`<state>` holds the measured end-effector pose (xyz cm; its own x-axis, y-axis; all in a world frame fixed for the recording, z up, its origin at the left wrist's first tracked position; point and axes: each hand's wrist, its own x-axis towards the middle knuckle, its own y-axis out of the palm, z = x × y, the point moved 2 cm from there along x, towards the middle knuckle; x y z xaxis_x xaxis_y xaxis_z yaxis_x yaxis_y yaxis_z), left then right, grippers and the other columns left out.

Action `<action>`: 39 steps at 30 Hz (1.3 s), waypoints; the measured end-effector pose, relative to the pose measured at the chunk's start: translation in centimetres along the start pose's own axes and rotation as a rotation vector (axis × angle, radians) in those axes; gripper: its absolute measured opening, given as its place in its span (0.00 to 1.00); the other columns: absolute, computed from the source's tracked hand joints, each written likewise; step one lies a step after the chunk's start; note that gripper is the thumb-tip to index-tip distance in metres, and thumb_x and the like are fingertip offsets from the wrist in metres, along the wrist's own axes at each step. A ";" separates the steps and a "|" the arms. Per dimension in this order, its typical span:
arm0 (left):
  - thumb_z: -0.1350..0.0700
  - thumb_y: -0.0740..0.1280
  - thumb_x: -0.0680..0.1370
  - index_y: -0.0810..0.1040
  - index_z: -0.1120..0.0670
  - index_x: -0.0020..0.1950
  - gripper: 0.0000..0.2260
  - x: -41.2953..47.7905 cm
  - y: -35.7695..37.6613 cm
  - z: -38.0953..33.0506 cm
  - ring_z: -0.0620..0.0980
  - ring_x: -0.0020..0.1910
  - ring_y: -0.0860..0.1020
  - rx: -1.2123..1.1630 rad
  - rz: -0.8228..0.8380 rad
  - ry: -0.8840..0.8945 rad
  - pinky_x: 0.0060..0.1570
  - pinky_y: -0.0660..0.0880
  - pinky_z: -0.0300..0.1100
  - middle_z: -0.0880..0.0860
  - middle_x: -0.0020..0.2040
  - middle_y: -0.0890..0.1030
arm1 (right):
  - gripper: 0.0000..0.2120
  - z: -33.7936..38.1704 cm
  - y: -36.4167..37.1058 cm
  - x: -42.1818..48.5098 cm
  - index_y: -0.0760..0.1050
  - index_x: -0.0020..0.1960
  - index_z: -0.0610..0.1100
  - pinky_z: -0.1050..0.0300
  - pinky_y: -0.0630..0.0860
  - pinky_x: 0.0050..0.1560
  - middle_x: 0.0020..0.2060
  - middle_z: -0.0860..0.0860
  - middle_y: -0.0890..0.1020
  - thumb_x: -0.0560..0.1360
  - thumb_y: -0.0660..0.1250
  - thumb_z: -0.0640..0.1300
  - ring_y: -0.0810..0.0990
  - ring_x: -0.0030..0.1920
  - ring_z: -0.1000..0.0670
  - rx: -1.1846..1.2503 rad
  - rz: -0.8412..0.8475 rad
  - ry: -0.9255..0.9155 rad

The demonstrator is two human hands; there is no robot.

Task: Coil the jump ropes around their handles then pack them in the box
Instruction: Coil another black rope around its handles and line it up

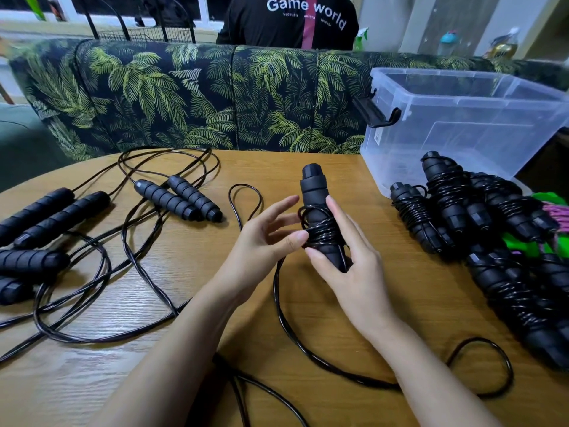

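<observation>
Jump ropes [446, 204], coiled, lie piled just beside the clear box [462, 124].

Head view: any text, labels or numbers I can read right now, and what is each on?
"Game world": white print on the black shirt behind the sofa.
Smaller line beneath it: too blurred to read.
Sticker on the clear box: too small to read.
</observation>
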<state>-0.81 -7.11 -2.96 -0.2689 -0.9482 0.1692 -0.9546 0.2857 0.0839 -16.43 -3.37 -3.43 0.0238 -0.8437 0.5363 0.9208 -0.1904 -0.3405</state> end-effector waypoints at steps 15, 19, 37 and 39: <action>0.52 0.70 0.76 0.65 0.50 0.77 0.30 -0.2 1.0 0.4 0.45 0.65 0.76 0.090 -0.045 0.044 0.61 0.75 0.40 0.49 0.65 0.79 | 0.43 -0.2 0.6 -0.2 0.53 0.79 0.55 0.63 0.68 0.66 0.75 0.58 0.61 0.72 0.74 0.48 0.65 0.73 0.56 -0.331 0.012 -0.053; 0.51 0.72 0.74 0.68 0.51 0.75 0.30 -0.2 0.4 0.1 0.48 0.59 0.80 0.146 -0.078 0.074 0.58 0.77 0.42 0.52 0.61 0.81 | 0.39 -0.7 0.1 0.2 0.56 0.78 0.53 0.74 0.61 0.66 0.74 0.57 0.65 0.74 0.72 0.39 0.64 0.72 0.63 -0.116 -0.022 -0.004; 0.52 0.77 0.69 0.75 0.51 0.68 0.28 -0.3 0.5 0.0 0.49 0.40 0.82 0.248 -0.191 0.133 0.45 0.80 0.41 0.55 0.49 0.83 | 0.55 0.5 0.3 -0.2 0.45 0.80 0.57 0.50 0.79 0.48 0.74 0.59 0.59 0.63 0.75 0.64 0.75 0.64 0.50 -0.557 0.033 0.161; 0.52 0.76 0.68 0.75 0.51 0.68 0.29 -0.3 0.6 0.0 0.47 0.40 0.81 0.261 -0.177 0.142 0.45 0.79 0.40 0.55 0.50 0.83 | 0.54 0.3 0.2 -0.2 0.47 0.80 0.52 0.49 0.78 0.44 0.74 0.57 0.60 0.66 0.75 0.61 0.77 0.62 0.46 -0.643 0.014 0.166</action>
<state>-1.28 -6.63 -2.95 -0.0936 -0.9458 0.3108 -0.9903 0.0562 -0.1273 -16.09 -3.04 -3.37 -0.0739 -0.9045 0.4199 0.5039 -0.3972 -0.7670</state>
